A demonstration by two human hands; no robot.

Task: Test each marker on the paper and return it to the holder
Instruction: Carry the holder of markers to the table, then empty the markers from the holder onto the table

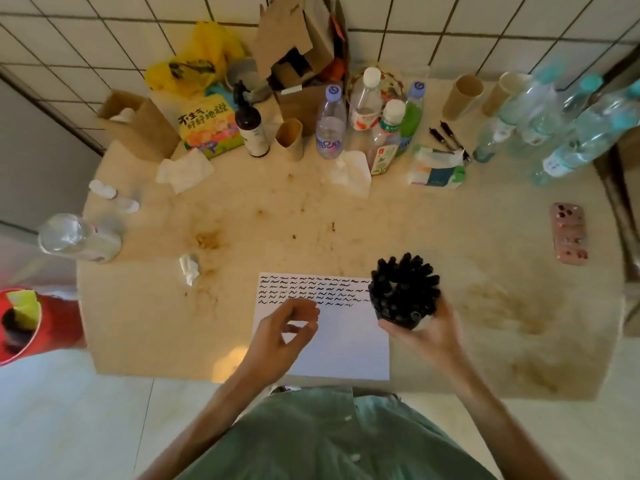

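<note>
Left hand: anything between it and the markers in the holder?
Nothing visible. The left hand hovers empty over the paper; only bare paper lies between it and the markers, which stand bunched in the holder that the right hand grips at the paper's right edge.

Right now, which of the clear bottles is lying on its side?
The empty clear bottle at the table's far left edge; the bottles along the back wall all stand upright.
</note>
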